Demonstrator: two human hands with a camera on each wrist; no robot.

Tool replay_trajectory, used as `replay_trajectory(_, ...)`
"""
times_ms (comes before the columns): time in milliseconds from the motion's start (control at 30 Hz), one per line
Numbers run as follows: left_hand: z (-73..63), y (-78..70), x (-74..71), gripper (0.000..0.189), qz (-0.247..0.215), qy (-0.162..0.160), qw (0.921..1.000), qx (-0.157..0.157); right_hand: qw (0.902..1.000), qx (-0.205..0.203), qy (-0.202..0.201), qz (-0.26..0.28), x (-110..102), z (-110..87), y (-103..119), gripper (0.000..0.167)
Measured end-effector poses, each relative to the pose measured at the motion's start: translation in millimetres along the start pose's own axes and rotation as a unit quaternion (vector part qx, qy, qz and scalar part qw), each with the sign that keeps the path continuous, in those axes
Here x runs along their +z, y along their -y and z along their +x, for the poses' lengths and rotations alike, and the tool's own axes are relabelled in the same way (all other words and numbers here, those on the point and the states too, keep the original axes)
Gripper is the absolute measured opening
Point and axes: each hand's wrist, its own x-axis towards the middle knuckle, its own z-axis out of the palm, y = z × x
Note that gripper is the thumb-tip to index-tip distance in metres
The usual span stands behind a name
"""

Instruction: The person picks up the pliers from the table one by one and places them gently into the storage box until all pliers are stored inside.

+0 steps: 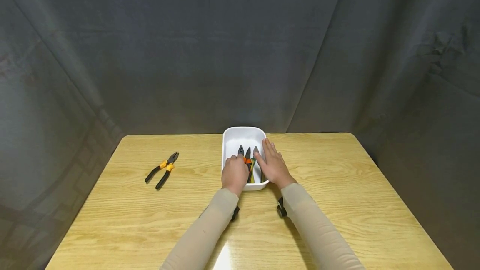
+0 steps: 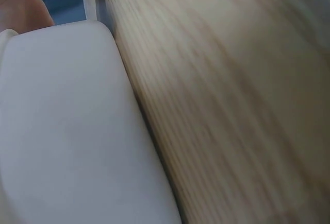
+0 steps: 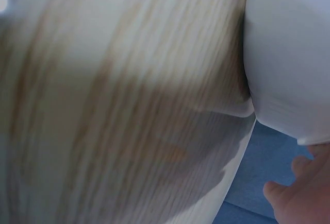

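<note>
A white rectangular tray (image 1: 231,136) stands at the table's middle with several pliers (image 1: 249,165) lying in it, dark heads pointing away. My left hand (image 1: 235,173) reaches into the tray's near left part with fingers curled round the orange-handled pliers there. My right hand (image 1: 273,162) lies flat with straight fingers on the tray's right rim and the tools beside it. Both wrist views are blurred; the left wrist view shows the tray's white wall (image 2: 67,131) against the wood, and the right wrist view shows the tray's wall (image 3: 289,59) and a bit of the right hand's palm (image 3: 299,195).
One pair of pliers with black and orange handles (image 1: 162,169) lies alone on the left side of the light wooden table (image 1: 337,186). A dark grey curtain (image 1: 240,45) hangs behind and around the table.
</note>
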Motion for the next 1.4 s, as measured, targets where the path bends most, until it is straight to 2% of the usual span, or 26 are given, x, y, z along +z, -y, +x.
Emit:
replay_trajectory(300, -0.5, 2.0, 1.4, 0.034, -0.026, -0.008, 0.9996, 0.000, 1.0000, -0.001, -0.003, 0.002, 0.3, -1.2, 0.6, 0.072)
replay_trajectory(600, -2.8, 4.4, 4.7, 0.029, -0.048, -0.048, 0.9975, 0.017, 1.0000, 0.000, -0.002, 0.002, 0.3, -1.9, 1.5, 0.072)
replay_trajectory(933, -3.8, 4.1, 3.5, 0.022, -0.074, -0.055, 0.9955, 0.020, 1.0000, 0.007, 0.002, -0.002, -0.3, -1.8, 1.9, 0.073)
replay_trajectory(1400, -5.9, 8.4, 5.0, 0.015, -0.134, -0.099, 0.9844, 0.056, 1.0000, 0.005, 0.005, -0.002, -1.6, -0.6, 2.4, 0.073)
